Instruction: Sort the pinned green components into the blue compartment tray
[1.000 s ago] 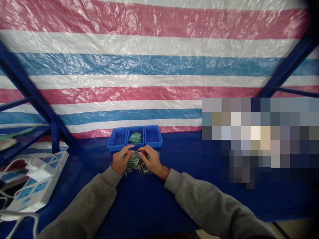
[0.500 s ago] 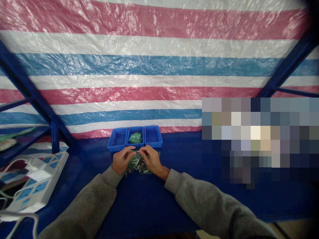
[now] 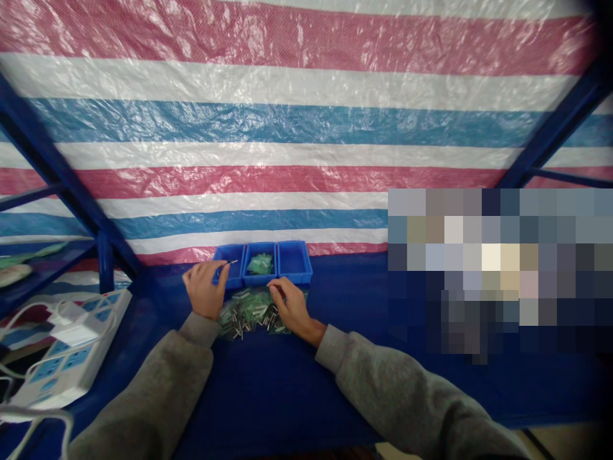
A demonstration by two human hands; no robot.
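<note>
Left hand (image 3: 204,289) pinches a pin (image 3: 232,261) (metal) over a blue tray (image 3: 228,246).

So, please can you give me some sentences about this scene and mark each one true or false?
1. The left hand pinches a thin metal pin above the left blue bin. True.
2. The right hand is inside the right bin. False: the right hand is at the edge of the pile of green and metal parts, in front of the bins.
3. The middle blue bin holds green pieces. True.
4. The power strip lies to the right of the hands. False: the power strip lies to their left.
</note>
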